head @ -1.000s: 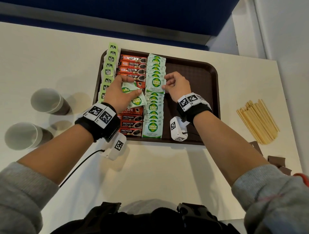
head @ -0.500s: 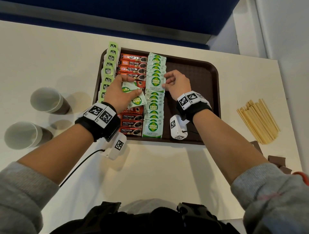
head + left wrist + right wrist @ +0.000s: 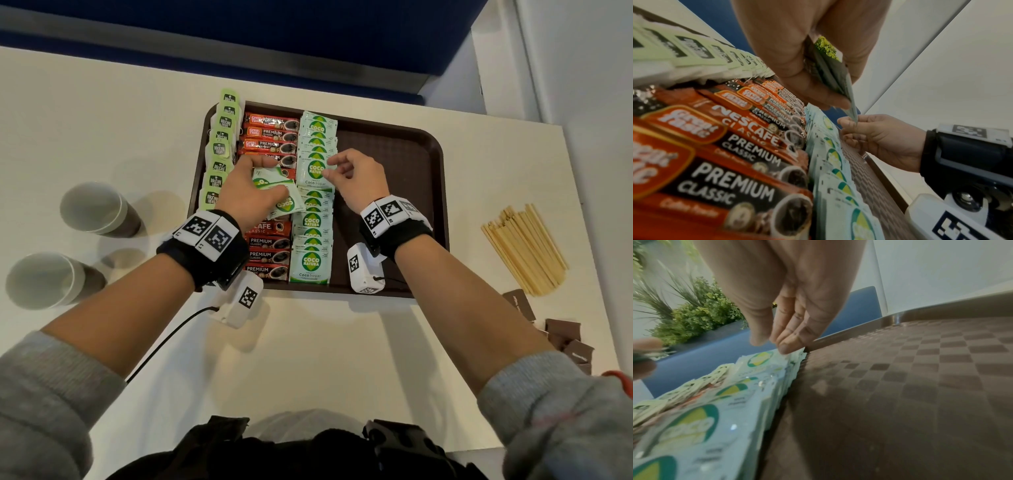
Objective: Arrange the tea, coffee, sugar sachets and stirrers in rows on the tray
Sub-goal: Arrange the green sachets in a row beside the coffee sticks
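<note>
A brown tray (image 3: 387, 178) holds three rows: green-tagged tea bags (image 3: 219, 150) at the left edge, red coffee sachets (image 3: 270, 137), then pale green sugar sachets (image 3: 313, 219). My left hand (image 3: 270, 181) hovers over the coffee row and grips a small stack of sugar sachets (image 3: 284, 202), seen edge-on between thumb and fingers in the left wrist view (image 3: 838, 84). My right hand (image 3: 329, 168) is at the sugar row's right edge. Its fingertips (image 3: 787, 348) touch the top sachet (image 3: 317, 171) and hold nothing. Wooden stirrers (image 3: 524, 246) lie on the table to the right of the tray.
Two paper cups (image 3: 96, 209) (image 3: 44, 277) stand left of the tray. Brown packets (image 3: 561, 339) lie at the table's right edge below the stirrers. The right half of the tray is bare. A blue wall runs behind the table.
Very little: the right hand's fingers have shifted slightly at the top sugar sachet's right edge. The left hand keeps its stack in the same place.
</note>
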The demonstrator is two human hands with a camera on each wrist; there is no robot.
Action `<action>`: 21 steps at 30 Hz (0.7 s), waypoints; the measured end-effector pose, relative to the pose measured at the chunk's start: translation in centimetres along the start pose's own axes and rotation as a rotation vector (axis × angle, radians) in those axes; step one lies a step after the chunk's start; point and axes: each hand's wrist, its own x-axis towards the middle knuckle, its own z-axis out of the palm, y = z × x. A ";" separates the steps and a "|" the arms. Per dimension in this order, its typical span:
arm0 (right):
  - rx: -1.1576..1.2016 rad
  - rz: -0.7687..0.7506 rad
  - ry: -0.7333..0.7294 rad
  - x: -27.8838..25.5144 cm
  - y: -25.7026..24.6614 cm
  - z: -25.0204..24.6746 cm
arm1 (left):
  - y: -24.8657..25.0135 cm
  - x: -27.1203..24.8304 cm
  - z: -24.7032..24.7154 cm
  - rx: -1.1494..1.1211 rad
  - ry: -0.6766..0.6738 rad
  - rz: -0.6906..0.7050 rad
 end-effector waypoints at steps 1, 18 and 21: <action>0.013 -0.012 -0.031 -0.3 -0.4 0.0 | 0.1 0.0 0.1 -0.018 -0.001 0.003; 0.439 0.032 -0.319 -1.0 -2.3 -0.7 | 0.3 -0.7 0.2 -0.054 0.011 0.064; 0.496 0.045 -0.275 -0.9 -2.2 -0.8 | 0.3 -0.7 0.4 -0.136 -0.036 0.017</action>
